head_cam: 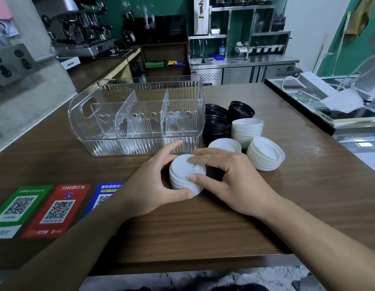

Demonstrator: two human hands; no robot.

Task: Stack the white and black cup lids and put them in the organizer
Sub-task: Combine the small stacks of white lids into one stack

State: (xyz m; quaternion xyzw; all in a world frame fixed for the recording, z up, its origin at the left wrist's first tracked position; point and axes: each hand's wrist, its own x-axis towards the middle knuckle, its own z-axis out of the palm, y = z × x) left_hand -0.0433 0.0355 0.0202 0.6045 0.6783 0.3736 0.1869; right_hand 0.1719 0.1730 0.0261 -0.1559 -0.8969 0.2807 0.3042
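Note:
A short stack of white lids point(183, 175) rests on the brown counter just in front of the clear organizer point(138, 120). My left hand point(153, 183) cups its left side, thumb under the front edge. My right hand point(230, 181) presses on the stack's top and right side with fingers and thumb. More white lid stacks point(265, 153) lie to the right, and another white lid stack point(246, 131) stands behind them. Black lid stacks point(217, 127) stand beside the organizer's right end. The organizer's three compartments hold nothing.
QR code stickers point(56, 208) lie on the counter point(203, 227) at the left. A glass display case with a power strip point(316, 85) borders the counter's right side. An espresso machine point(81, 28) and steel shelving point(241, 59) stand at the back.

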